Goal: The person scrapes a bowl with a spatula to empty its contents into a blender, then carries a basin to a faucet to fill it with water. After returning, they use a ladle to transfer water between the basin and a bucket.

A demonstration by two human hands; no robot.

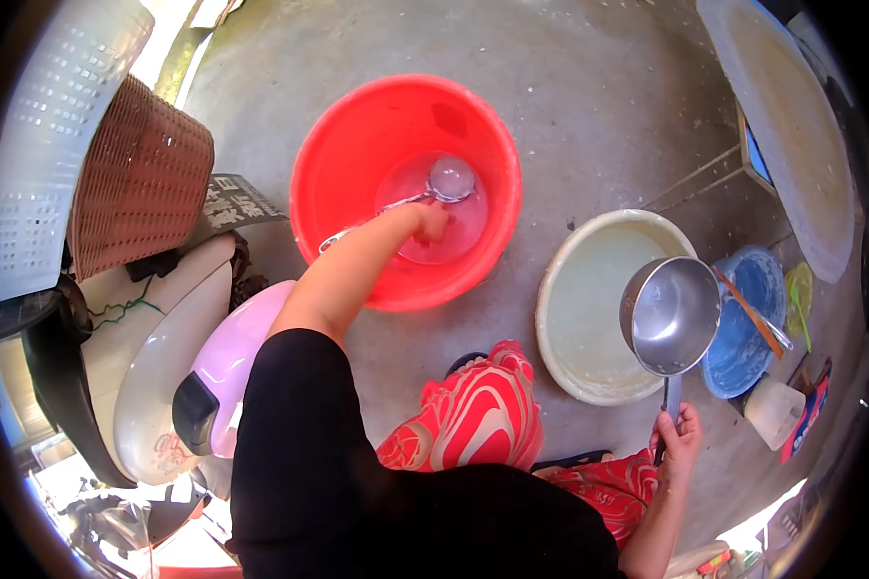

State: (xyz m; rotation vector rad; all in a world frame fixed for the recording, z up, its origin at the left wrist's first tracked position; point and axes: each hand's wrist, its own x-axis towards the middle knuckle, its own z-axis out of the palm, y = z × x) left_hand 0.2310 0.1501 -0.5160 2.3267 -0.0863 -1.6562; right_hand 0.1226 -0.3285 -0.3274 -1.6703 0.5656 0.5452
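Note:
My left hand (433,223) reaches down into a large red plastic tub (323,164). Its fingers are closed around a long-handled metal ladle (451,179), close to the round bowl, low in the tub. The handle slants back toward the tub's near left rim, partly hidden by my forearm. On the right, my right hand (679,439) grips the dark handle of a shiny steel saucepan (671,314). The pan's open mouth faces up to me, and its inside looks bare. Behind the pan stands a cream basin (560,362) of pale, cloudy liquid.
A blue basin (753,362) bears a wooden-looking utensil (751,314), beside a white container (774,413). A large round board (792,125) leans at the upper right. Woven brown (150,174) and pale plastic (53,135) baskets and a pink-and-white scooter (227,362) line the left.

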